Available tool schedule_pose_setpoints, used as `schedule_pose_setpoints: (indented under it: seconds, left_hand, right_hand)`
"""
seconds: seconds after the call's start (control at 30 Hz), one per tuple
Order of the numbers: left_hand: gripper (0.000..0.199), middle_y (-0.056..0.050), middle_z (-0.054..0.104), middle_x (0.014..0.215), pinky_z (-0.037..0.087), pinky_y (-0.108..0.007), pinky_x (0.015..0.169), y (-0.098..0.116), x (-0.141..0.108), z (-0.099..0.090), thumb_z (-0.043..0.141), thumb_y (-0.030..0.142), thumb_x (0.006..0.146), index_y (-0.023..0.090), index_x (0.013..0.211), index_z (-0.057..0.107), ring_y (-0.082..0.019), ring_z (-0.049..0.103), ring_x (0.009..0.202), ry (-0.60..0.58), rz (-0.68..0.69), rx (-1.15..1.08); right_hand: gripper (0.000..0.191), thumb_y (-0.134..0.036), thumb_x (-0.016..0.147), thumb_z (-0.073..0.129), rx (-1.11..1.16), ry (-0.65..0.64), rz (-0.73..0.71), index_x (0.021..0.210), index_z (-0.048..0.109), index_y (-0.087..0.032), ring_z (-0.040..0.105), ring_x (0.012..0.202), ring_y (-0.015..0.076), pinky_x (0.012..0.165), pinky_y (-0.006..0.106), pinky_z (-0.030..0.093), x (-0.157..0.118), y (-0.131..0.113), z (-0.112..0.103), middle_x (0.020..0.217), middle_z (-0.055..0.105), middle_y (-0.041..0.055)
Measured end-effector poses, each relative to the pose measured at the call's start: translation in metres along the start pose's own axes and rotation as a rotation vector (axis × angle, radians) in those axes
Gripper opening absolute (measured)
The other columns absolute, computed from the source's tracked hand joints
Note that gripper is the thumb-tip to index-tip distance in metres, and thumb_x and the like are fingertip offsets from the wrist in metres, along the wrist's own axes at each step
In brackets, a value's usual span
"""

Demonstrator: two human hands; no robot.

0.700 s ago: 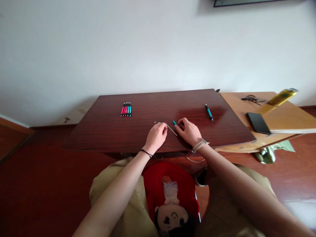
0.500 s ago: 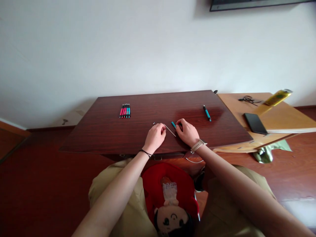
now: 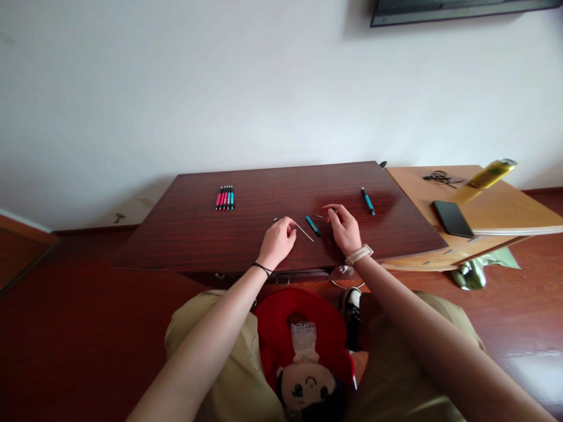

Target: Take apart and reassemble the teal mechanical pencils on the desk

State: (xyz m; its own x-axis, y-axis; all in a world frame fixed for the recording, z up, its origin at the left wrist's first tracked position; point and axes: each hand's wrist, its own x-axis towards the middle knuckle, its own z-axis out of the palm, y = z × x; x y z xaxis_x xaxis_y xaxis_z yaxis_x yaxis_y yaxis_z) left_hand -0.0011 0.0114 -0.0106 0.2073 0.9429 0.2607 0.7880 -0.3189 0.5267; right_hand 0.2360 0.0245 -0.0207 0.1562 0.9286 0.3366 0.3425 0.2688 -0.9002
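Note:
My left hand (image 3: 278, 241) is closed at the table's near side, its fingertips on the upper end of a thin whitish pen refill (image 3: 304, 232). A small pen part (image 3: 275, 219) lies just beyond its knuckles. To the right of the refill a teal pen barrel (image 3: 312, 225) rests on the table. My right hand (image 3: 345, 230) is off the barrel, fingers apart and holding nothing. Near its fingertips is a tiny metallic piece (image 3: 319, 216).
Several pink and teal pens (image 3: 225, 198) lie in a row at the left of the dark table (image 3: 185, 234). One teal pen (image 3: 368, 201) is at the right. The side cabinet holds a black phone (image 3: 453, 218), a cable (image 3: 440, 177) and a yellow can (image 3: 495, 173).
My right hand has let go of the teal barrel and moved right, uncovering it and the tiny piece. My left hand stays at the refill. The view has shifted slightly.

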Motion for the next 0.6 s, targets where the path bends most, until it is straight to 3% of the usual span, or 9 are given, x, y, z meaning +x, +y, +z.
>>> schedule_pose_setpoints:
  seconds: [0.17,0.27,0.43,0.6]
  left_hand:
    - [0.018,0.001,0.072,0.09,0.054,-0.027,0.085,0.003,-0.001,-0.005,0.059,0.022,0.104,0.022,0.122,0.064,-0.014,0.068,0.084,0.023,0.015,0.042]
    - [0.026,-0.004,0.072,0.101,0.057,-0.031,0.092,0.008,-0.005,-0.007,0.05,0.023,0.108,0.019,0.132,0.06,-0.017,0.068,0.093,0.058,0.057,0.096]
    - [0.031,-0.01,0.07,0.127,0.056,-0.039,0.111,0.022,-0.015,-0.005,0.041,0.023,0.111,0.021,0.128,0.068,-0.022,0.065,0.12,-0.021,0.283,0.211]
    - [0.037,-0.01,0.071,0.135,0.058,-0.044,0.114,0.026,-0.018,-0.004,0.04,0.022,0.111,0.019,0.129,0.072,-0.024,0.063,0.122,-0.106,0.427,0.283]
  right_hand:
    - [0.049,-0.061,0.11,0.055,0.043,0.002,-0.006,0.132,0.074,-0.022,0.059,0.073,0.0167,0.073,0.029,0.047,0.001,0.006,0.001,0.085,0.07,0.002]
    - [0.051,-0.064,0.11,0.053,0.049,-0.004,-0.009,0.132,0.073,-0.022,0.06,0.073,0.0166,0.072,0.029,0.048,0.003,0.006,0.003,0.087,0.073,0.003]
    - [0.049,-0.062,0.11,0.054,0.063,-0.02,-0.006,0.132,0.073,-0.022,0.059,0.071,0.0155,0.07,0.028,0.048,0.003,-0.001,0.005,0.089,0.075,0.003]
    - [0.044,-0.059,0.11,0.055,0.088,-0.024,-0.004,0.128,0.073,-0.022,0.062,0.072,0.0156,0.072,0.03,0.05,0.001,-0.003,0.004,0.091,0.076,0.003]
